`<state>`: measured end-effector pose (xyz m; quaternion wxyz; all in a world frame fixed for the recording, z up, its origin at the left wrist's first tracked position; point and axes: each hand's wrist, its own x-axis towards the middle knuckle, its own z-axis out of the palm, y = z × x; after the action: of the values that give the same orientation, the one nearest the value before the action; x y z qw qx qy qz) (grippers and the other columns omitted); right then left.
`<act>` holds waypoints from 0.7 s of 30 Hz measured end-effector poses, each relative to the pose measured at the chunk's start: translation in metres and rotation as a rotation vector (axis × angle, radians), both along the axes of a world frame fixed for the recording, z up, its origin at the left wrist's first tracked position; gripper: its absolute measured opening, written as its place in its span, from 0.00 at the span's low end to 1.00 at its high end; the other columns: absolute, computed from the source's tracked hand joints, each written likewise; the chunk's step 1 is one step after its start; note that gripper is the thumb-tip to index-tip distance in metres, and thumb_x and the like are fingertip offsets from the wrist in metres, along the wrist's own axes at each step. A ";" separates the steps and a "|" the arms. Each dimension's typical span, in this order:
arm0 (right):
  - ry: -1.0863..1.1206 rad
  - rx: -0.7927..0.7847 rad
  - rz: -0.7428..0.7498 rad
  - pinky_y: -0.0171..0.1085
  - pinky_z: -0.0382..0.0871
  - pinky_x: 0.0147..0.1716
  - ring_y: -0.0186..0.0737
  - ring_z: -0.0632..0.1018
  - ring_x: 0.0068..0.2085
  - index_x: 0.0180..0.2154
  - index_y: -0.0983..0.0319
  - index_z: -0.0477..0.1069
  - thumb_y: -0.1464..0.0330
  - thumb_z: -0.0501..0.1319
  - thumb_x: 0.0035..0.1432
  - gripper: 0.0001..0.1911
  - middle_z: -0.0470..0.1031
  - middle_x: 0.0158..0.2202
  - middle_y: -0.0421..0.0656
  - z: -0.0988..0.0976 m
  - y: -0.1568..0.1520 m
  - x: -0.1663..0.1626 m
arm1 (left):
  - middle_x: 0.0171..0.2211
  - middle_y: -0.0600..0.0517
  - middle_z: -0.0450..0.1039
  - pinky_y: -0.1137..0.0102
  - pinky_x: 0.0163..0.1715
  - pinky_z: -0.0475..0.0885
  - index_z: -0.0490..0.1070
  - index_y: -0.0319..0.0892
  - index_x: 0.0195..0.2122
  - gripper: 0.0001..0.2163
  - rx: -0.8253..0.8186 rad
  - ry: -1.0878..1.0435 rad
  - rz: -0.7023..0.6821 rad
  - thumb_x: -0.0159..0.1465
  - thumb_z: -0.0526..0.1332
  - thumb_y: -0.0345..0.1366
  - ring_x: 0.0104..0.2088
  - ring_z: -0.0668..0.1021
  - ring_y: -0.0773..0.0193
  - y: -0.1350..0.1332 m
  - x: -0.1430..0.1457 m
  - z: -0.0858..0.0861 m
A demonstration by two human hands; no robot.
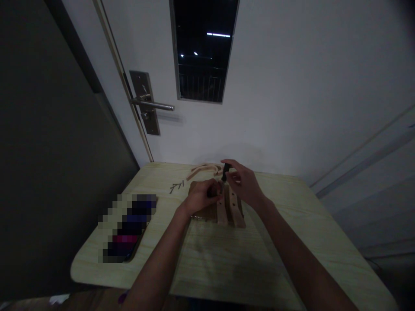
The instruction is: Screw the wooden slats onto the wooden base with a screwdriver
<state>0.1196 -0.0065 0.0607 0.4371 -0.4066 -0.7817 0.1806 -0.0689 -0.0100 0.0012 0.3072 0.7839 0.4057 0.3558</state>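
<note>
We see the left hand point(202, 196) clenched on the far end of the wooden slats point(231, 212), which lie mid-desk point(227, 263). The right hand point(244, 185) fingers grasp a black-handled tool point(225, 169), probably a screwdriver, upright over a slat; its tip is hidden. Loose screws point(177, 186) lie near on the left, curved wood strips point(202, 168) just behind. Our judgement: hold the tool vertical, press straight down, and pin the slats so nothing twists. A blurred dark object point(129, 226) sits well to the left.

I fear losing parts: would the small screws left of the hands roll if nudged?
Likely yes: the screws look thin and light, lying loose on the smooth table. Their heads, too small to see clearly, would probably curve any roll.
</note>
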 end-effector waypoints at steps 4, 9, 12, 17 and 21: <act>-0.054 0.050 0.001 0.35 0.79 0.29 0.34 0.78 0.30 0.53 0.58 0.73 0.71 0.58 0.63 0.17 0.78 0.44 0.47 0.000 0.003 0.001 | 0.29 0.56 0.71 0.72 0.32 0.64 0.71 0.41 0.34 0.06 0.009 -0.003 0.016 0.60 0.68 0.35 0.29 0.70 0.67 0.001 0.000 -0.002; -0.050 0.059 -0.008 0.35 0.78 0.28 0.36 0.79 0.32 0.51 0.60 0.74 0.69 0.59 0.63 0.14 0.78 0.46 0.49 0.000 0.004 0.003 | 0.28 0.57 0.70 0.72 0.31 0.63 0.71 0.41 0.34 0.06 0.008 -0.010 0.011 0.60 0.67 0.35 0.29 0.69 0.67 0.000 0.001 -0.001; -0.044 0.054 0.014 0.35 0.79 0.29 0.39 0.80 0.37 0.54 0.60 0.72 0.73 0.55 0.62 0.20 0.77 0.50 0.51 0.001 0.002 0.003 | 0.29 0.57 0.71 0.72 0.31 0.63 0.72 0.41 0.35 0.06 0.009 0.002 0.021 0.60 0.68 0.35 0.29 0.70 0.68 0.000 0.001 0.000; -0.070 0.061 0.058 0.35 0.78 0.31 0.36 0.79 0.35 0.55 0.60 0.72 0.75 0.53 0.62 0.21 0.79 0.48 0.49 0.002 0.000 0.002 | 0.28 0.57 0.71 0.72 0.32 0.63 0.71 0.41 0.34 0.06 0.008 -0.009 0.012 0.60 0.68 0.33 0.29 0.70 0.67 0.001 0.001 -0.001; -0.081 0.065 0.029 0.37 0.79 0.33 0.35 0.78 0.32 0.50 0.60 0.75 0.70 0.57 0.65 0.15 0.79 0.43 0.47 0.002 0.002 0.001 | 0.29 0.56 0.71 0.72 0.32 0.64 0.70 0.41 0.34 0.06 0.002 -0.003 0.012 0.60 0.68 0.33 0.30 0.70 0.67 0.001 0.001 0.000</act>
<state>0.1203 -0.0046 0.0624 0.4152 -0.3878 -0.8100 0.1450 -0.0679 -0.0091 0.0008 0.3052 0.7812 0.4094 0.3592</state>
